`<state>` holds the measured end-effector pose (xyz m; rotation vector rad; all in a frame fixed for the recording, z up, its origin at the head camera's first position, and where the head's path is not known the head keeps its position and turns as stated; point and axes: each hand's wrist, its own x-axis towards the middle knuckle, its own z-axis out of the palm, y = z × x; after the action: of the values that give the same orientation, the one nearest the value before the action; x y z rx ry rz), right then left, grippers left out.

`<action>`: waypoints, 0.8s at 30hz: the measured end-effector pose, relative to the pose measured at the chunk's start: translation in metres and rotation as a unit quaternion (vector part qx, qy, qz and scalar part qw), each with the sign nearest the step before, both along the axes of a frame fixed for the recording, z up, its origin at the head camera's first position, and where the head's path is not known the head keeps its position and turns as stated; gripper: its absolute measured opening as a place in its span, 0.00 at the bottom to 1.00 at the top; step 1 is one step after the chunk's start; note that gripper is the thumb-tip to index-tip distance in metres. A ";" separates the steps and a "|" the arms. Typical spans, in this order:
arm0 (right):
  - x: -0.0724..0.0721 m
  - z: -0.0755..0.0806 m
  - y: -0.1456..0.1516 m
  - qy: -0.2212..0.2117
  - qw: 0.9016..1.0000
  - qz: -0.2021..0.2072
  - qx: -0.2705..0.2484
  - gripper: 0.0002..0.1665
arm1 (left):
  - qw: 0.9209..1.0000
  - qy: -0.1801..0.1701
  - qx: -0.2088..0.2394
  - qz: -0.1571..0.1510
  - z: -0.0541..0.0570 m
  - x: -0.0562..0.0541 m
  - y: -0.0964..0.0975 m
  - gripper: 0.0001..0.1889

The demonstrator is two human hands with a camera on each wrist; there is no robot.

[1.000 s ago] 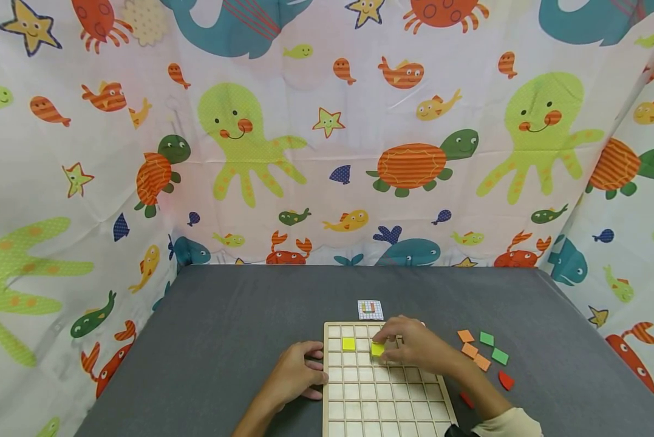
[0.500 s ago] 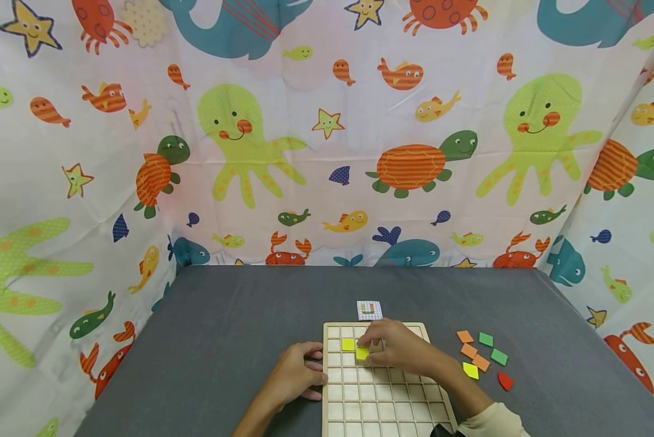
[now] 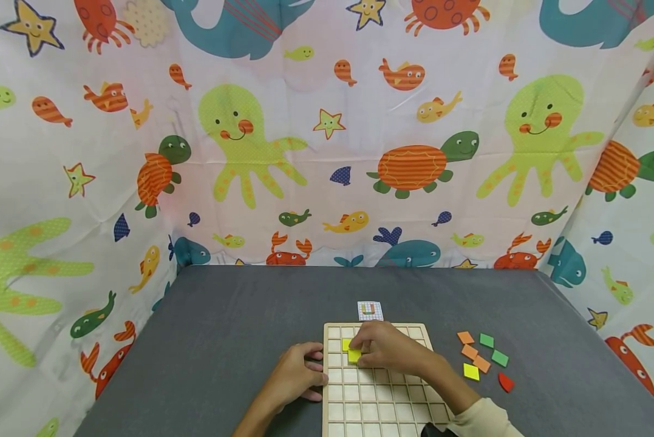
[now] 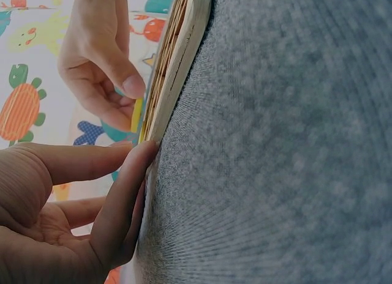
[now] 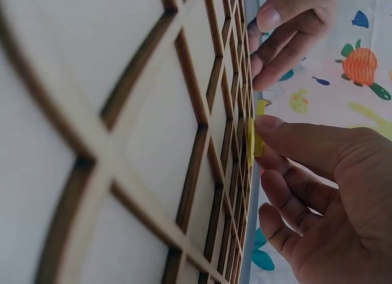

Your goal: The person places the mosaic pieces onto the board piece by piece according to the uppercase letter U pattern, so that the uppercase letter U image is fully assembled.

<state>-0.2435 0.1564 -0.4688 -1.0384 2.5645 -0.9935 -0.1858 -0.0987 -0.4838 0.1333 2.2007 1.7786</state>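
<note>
In the head view my right hand (image 3: pixel 392 349) pinches a yellow square tile (image 3: pixel 354 356) between thumb and fingers, above the wooden grid board (image 3: pixel 370 411). Another yellow tile (image 3: pixel 345 345) lies in a cell near the board's far left corner, partly covered by the held one. The right wrist view shows the held tile (image 5: pixel 260 140) on edge-on line with the board, just off its surface. My left hand (image 3: pixel 295 373) rests against the board's left side, its fingertips touching the frame; the left wrist view shows these fingers (image 4: pixel 119 198) at the rim.
A small printed pattern card (image 3: pixel 370 311) lies beyond the board. To the right are loose tiles: several orange (image 3: pixel 469 351), green ones (image 3: pixel 500 359), a yellow one (image 3: pixel 471 372) and a red rounded piece (image 3: pixel 505 382). Patterned cloth (image 3: pixel 327 152) hangs behind the grey table (image 3: pixel 250 328).
My right hand has carried the yellow tile leftward across the board toward the placed tile. Its forearm has uncovered a yellow tile on the right. The left hand has stayed put.
</note>
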 end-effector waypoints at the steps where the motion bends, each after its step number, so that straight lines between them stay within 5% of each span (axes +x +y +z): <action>1: 0.000 -0.001 -0.001 0.003 1.000 0.002 0.001 0.15 | 1.000 0.000 0.000 -0.001 0.000 0.000 0.000 0.35; 24: 0.001 -0.001 -0.004 0.028 0.999 0.000 0.026 0.16 | 1.000 -0.001 0.004 -0.002 -0.001 0.000 0.000 0.36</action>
<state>-0.2426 0.1521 -0.4693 -1.0666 2.6193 -0.9057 -0.1859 -0.0991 -0.4845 0.1382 2.1902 1.7850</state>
